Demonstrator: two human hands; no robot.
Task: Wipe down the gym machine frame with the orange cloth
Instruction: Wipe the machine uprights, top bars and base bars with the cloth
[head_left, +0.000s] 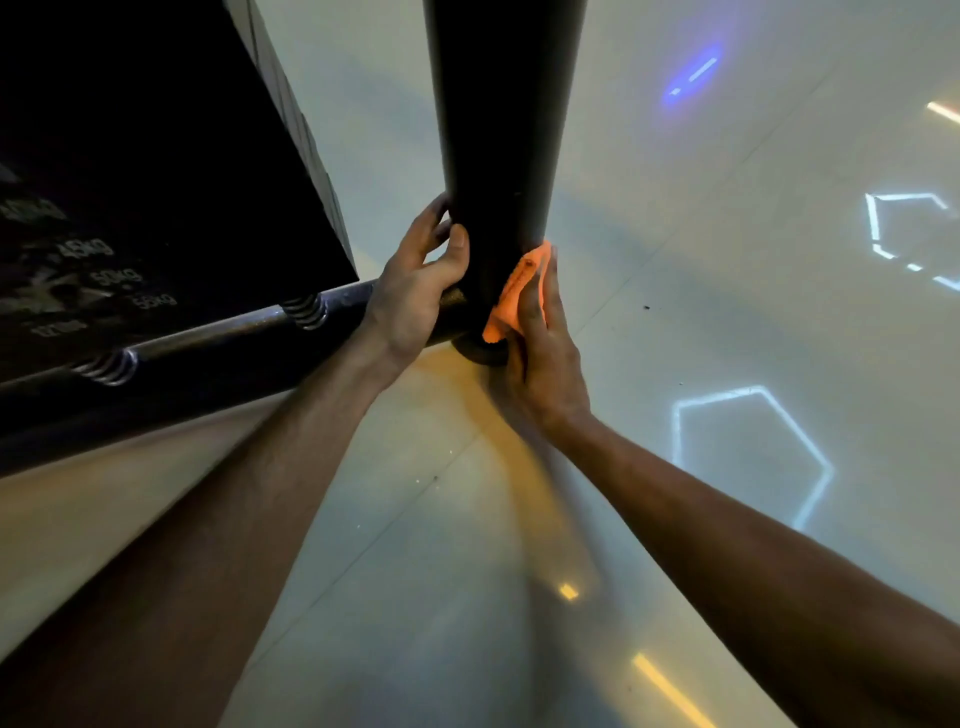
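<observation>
crumpled orange cloth (511, 293) btwn r hand (543, 353) & smooth black post (501, 156)

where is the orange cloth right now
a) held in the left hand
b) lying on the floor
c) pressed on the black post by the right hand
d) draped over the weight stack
c: the right hand presses the orange cloth flat against the lower right side of the black post, while the left hand grips the post bare.
</observation>
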